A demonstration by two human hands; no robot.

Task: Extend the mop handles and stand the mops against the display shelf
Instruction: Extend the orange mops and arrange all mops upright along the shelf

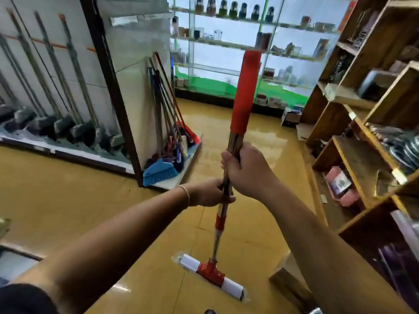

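Observation:
I hold one mop upright in front of me. Its flat white head with a red bracket (212,274) rests on the yellow floor. The metal handle rises to a long red grip (246,91) at the top, and a red-and-white collar (220,223) sits on the shaft below my hands. My left hand (208,192) grips the shaft just above that collar. My right hand (246,169) grips the shaft higher up, right under the red grip. A white display shelf end panel (136,53) stands ahead on the left, with several brooms and mops (166,123) leaning against it.
Several long-handled brushes (56,91) lean along the shelf at far left. Wooden shelving (367,123) full of goods lines the right side, its base corner (288,279) close to the mop head. Glass shelves with bottles (238,30) fill the back. Boxes (292,117) lie on the floor.

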